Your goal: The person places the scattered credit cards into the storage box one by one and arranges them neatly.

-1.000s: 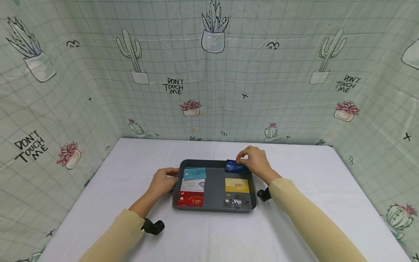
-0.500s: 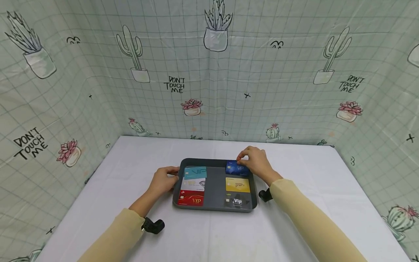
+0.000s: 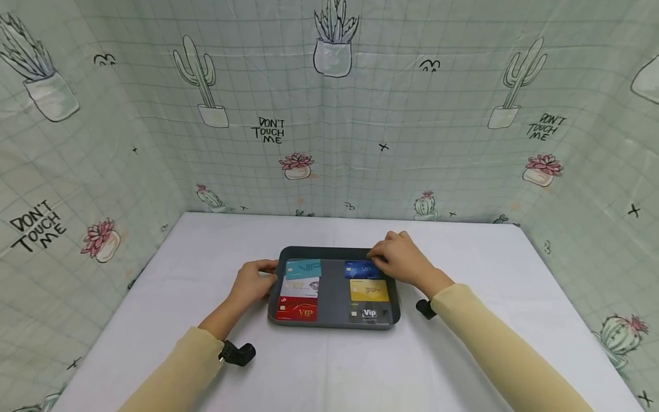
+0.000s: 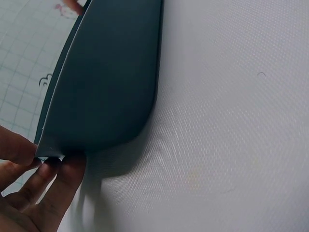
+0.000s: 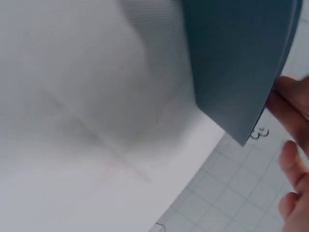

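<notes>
A dark grey tray (image 3: 333,292) lies on the table in the head view. My left hand (image 3: 254,282) grips its left rim; in the left wrist view the fingers (image 4: 65,181) meet the tray's corner. My right hand (image 3: 404,260) is at the tray's far right, its thumb and forefinger at the right end of a blue VIP card (image 3: 358,269), whose end they partly hide. Below that card lie a yellow card (image 3: 369,290) and a dark grey VIP card (image 3: 369,313). The left column has a teal card (image 3: 302,269), a white card (image 3: 300,288) and a red card (image 3: 297,309).
A white cloth covers the table (image 3: 329,372). Behind it and at both sides hangs a grid-patterned curtain (image 3: 350,114) with printed plants. Black wrist cameras sit beneath both sleeves, the left one (image 3: 238,353) above the cloth.
The blue card has come down from a tilt at the far rim to lie flatter, and has shifted slightly left. My right fingers have moved with it; the left hand keeps its place.
</notes>
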`<action>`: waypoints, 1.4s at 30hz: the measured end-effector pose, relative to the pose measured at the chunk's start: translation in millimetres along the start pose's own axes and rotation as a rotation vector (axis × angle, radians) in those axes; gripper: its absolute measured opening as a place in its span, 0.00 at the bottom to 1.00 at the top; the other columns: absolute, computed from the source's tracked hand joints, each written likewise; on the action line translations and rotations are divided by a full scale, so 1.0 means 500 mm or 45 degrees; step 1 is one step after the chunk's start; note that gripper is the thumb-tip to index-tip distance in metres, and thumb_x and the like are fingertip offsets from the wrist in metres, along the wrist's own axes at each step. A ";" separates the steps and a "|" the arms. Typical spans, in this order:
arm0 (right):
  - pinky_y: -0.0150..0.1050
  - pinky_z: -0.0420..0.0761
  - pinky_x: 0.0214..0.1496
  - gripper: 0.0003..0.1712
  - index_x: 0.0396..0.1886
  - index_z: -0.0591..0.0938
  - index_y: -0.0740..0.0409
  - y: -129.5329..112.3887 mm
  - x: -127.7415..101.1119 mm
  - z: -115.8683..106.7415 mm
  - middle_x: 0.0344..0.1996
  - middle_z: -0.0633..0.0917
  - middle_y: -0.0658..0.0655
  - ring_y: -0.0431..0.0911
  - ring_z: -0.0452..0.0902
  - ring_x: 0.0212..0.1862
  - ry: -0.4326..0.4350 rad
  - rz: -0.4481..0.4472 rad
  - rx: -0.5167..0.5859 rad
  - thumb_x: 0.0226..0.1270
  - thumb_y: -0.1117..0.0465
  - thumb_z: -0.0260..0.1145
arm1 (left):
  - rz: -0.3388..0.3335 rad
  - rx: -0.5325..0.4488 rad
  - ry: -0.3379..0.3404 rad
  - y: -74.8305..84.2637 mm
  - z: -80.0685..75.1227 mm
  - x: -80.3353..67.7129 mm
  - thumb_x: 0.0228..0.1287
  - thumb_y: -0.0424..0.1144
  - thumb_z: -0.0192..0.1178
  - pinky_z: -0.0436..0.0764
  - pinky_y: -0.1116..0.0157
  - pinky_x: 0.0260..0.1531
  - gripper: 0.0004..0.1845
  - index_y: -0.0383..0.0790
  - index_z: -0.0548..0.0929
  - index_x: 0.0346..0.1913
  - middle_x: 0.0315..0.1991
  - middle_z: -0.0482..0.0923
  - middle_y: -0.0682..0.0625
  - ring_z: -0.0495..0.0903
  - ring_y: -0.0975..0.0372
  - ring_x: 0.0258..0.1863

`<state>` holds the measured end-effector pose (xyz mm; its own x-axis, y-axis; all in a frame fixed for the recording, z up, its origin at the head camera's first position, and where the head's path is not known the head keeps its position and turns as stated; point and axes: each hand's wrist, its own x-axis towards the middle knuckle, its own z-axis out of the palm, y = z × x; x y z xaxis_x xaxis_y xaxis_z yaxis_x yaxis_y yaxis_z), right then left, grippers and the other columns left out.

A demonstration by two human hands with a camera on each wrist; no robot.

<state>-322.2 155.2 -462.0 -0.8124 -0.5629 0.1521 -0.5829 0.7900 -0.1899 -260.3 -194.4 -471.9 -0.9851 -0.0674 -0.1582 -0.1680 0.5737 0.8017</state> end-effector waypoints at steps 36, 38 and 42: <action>0.50 0.71 0.51 0.15 0.50 0.92 0.48 0.016 -0.052 0.008 0.54 0.89 0.50 0.49 0.77 0.48 -0.009 0.020 -0.117 0.68 0.62 0.64 | -0.005 0.016 -0.043 -0.005 0.004 0.006 0.70 0.29 0.58 0.87 0.65 0.31 0.22 0.30 0.81 0.65 0.56 0.82 0.34 0.77 0.49 0.48; 0.53 0.73 0.55 0.15 0.52 0.91 0.47 0.026 -0.057 0.002 0.57 0.86 0.52 0.52 0.78 0.53 0.021 0.032 -0.131 0.70 0.61 0.64 | -0.011 0.014 -0.066 -0.007 -0.002 0.006 0.70 0.30 0.59 0.88 0.64 0.32 0.22 0.30 0.80 0.66 0.56 0.82 0.34 0.79 0.50 0.46; 0.57 0.72 0.58 0.14 0.53 0.89 0.47 0.058 -0.071 -0.010 0.57 0.84 0.54 0.55 0.77 0.57 0.062 0.079 -0.149 0.74 0.57 0.63 | -0.008 0.013 -0.169 -0.009 -0.020 0.008 0.72 0.31 0.60 0.90 0.60 0.34 0.23 0.31 0.77 0.68 0.55 0.81 0.33 0.84 0.54 0.39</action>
<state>-310.3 199.0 -468.0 -0.8436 -0.5018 0.1911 -0.5237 0.8476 -0.0861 -264.2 -205.6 -470.2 -0.9704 0.0371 -0.2385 -0.1731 0.5816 0.7948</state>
